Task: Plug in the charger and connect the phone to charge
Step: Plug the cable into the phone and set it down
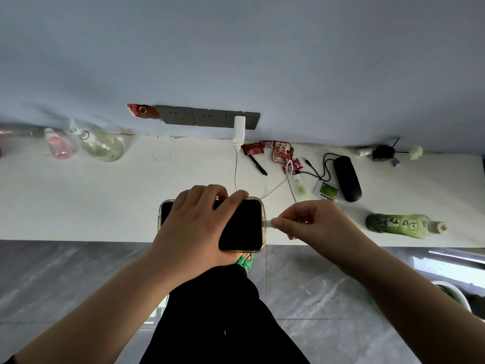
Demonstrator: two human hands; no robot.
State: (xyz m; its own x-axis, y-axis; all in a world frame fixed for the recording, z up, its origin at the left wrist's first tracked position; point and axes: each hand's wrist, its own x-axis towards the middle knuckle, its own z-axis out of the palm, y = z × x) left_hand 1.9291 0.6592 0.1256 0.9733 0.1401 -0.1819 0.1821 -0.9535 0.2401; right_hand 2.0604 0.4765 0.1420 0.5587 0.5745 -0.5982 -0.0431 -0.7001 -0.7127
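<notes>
Our left hand point(194, 227) lies over a black-screened phone in a clear, gold-rimmed case point(242, 224), fingers curled round its far edge, gripping it at the near edge of the white table point(118, 195). Our right hand point(312, 223) is closed in a pinch on the white connector tip point(268, 223) of a thin white charging cable point(237, 170), the tip touching the phone's right-hand short end; we cannot tell whether it is fully seated.

Items logged:
- White rectangular charger block point(239, 130), plugged into the rightmost unit of a grey triple wall socket strip point(207, 117); the cable runs from it across the table.
- Black pen point(258, 165) and red snack wrappers point(279, 152), just right of the charger.
- Black oblong case point(347, 178) with a black cord beside it.
- Green-labelled drink bottle point(404, 225), lying on its side, right of our right hand.
- Clear round pump bottle point(103, 145) and small pink bottle point(59, 147), far left, well apart from the phone.
</notes>
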